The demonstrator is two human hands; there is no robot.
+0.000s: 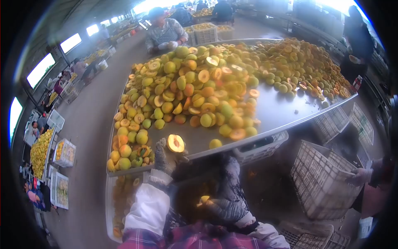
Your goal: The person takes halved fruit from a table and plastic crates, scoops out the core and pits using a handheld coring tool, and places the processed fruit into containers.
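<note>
My left hand [166,157], in a grey glove, is raised at the near edge of the metal table [199,143]. It holds a halved peach [175,143], its orange cut face and pit hollow turned up. Lower down, close to my body, my gloved right hand [224,208] is closed round a small yellow fruit piece [203,201]. A large heap of whole and halved yellow-green peaches [186,83] covers much of the tabletop beyond my left hand.
A worker [166,33] stands at the far side. At right, a gloved hand [360,176] touches a white crate [325,182]. Another crate [263,149] sits under the table edge. A bin of fruit [112,207] is at my left.
</note>
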